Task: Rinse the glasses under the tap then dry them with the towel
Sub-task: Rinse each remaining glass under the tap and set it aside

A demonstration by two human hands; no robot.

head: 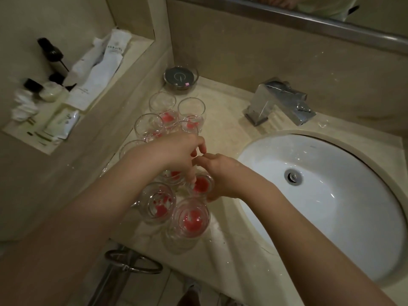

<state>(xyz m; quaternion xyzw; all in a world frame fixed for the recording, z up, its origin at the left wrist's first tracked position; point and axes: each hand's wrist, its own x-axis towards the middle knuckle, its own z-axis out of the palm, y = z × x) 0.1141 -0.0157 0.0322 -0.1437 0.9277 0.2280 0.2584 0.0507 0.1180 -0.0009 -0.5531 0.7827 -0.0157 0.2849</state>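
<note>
Beige stone counter (pixel 223 133) carries a cluster of clear glasses (pixel 170 120) on its left part, left of the white basin (pixel 331 206). Most glasses show red residue at the bottom. Both my hands work at one glass (pixel 201 184) in the middle of the cluster. My left hand (pixel 176 151) comes in from the left with its fingers curled downward, the fingertips reaching into the mouth of that glass. My right hand (pixel 223 175) comes in from the right and wraps its fingers round the outside of the same glass, on its basin side. The glass stands on the counter among the others.

Two more glasses sit nearer to me: one (pixel 157 202) to the left with scattered red patches, one (pixel 191 219) to the right with a round red patch. Four or so stand farther away, toward the wall.

Beyond the far glasses lies a round glass dish (pixel 181 77) with a dark disc inside. A chrome tap (pixel 280 100) stands at the far rim of the basin, no water visible from it. A recessed shelf (pixel 92 89) on the left wall holds small bottles and white sachets. A metal ring (pixel 132 261) hangs below the counter's near edge.
</note>
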